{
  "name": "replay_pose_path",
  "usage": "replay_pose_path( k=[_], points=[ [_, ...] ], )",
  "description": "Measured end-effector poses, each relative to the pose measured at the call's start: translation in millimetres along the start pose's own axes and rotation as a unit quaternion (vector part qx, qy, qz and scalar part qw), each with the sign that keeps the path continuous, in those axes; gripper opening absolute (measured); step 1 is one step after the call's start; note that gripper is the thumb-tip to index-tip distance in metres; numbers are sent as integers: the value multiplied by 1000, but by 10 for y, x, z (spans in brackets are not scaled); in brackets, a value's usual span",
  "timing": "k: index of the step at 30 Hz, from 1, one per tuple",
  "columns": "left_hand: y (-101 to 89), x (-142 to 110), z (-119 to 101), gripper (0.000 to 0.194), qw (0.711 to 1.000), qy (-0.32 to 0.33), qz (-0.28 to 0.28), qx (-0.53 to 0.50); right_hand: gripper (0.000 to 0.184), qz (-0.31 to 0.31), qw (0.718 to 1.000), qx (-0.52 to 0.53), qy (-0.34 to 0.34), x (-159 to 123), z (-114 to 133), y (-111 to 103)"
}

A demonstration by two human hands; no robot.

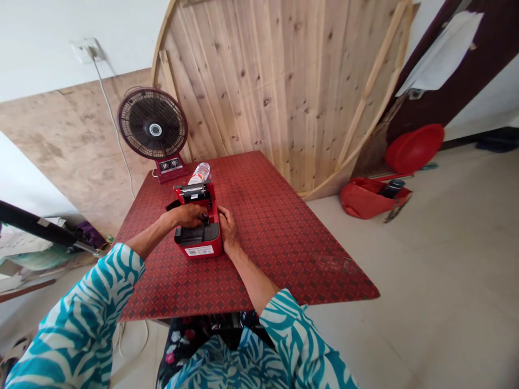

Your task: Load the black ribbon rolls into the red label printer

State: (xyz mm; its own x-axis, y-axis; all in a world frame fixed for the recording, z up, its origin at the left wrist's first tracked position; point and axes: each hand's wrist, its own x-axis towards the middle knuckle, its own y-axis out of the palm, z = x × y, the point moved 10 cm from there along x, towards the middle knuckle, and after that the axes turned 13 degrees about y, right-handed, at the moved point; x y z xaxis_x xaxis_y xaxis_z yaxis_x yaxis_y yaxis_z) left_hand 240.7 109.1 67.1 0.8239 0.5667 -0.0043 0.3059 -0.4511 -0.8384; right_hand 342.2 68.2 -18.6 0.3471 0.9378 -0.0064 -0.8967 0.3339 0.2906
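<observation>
A red and black label printer (219,246) sits on the table with its lid (195,192) tipped up at the back, showing a roller on the underside. My left hand (188,215) reaches over from the left into the printer's black interior. Its fingers are bent downward and close together; the tips, and anything between them, are hidden. Against the printer's right wall my right hand (228,227) is cupped, fingers pointing away from me, gripping that side. A white sticker (198,251) with a printed code is on the printer's front.
A clear plastic bottle (200,173) lies behind the printer. At the table's far left corner stands a dark red fan (154,129). The red patterned table (284,243) ends at a rounded right corner. A red bag (359,200) and a red basin (416,148) are on the floor.
</observation>
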Motion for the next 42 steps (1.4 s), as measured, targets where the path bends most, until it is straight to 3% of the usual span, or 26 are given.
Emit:
replay_pose_path(
  k=[6, 11, 14, 16, 19, 23, 28, 32, 36, 42],
  points=[
    [-119, -118, -137, 21, 1000, -7, -23, 18, 35, 11, 1000, -12, 2, -21, 29, 13],
    [-339, -469, -431, 26, 991, 18, -106, 76, 34, 9, 1000, -17, 7, -31, 44, 8],
    [-575, -762, -408, 22, 980, -5, -174, 95, 35, 13, 1000, -12, 14, -24, 17, 7],
    [-797, -970, -263, 28, 967, -36, -233, 100, 34, 14, 1000, -7, 20, -15, -13, 0],
    [-1046, -1236, 124, 40, 948, -92, -293, 82, 34, 11, 1000, -2, 27, 1, -59, -21],
    [-1106, -1447, 776, 35, 932, -172, -317, 35, 35, 18, 999, 0, 39, 8, -106, -26],
    [-1154, -1557, 1379, 25, 897, -278, -329, 99, 34, 7, 999, 0, 50, 3, -128, -65],
    [-1184, -1432, 1638, 24, 887, -296, -332, 122, 34, 3, 999, -9, 47, 13, -143, -83],
    [-1038, -1213, 1822, 25, 892, -305, -303, 140, 37, 9, 998, -17, 54, 24, -174, -81],
    [-855, -1072, 1872, 27, 909, -298, -250, 153, 36, 0, 997, -25, 70, 5, -149, -93]
  ],
)
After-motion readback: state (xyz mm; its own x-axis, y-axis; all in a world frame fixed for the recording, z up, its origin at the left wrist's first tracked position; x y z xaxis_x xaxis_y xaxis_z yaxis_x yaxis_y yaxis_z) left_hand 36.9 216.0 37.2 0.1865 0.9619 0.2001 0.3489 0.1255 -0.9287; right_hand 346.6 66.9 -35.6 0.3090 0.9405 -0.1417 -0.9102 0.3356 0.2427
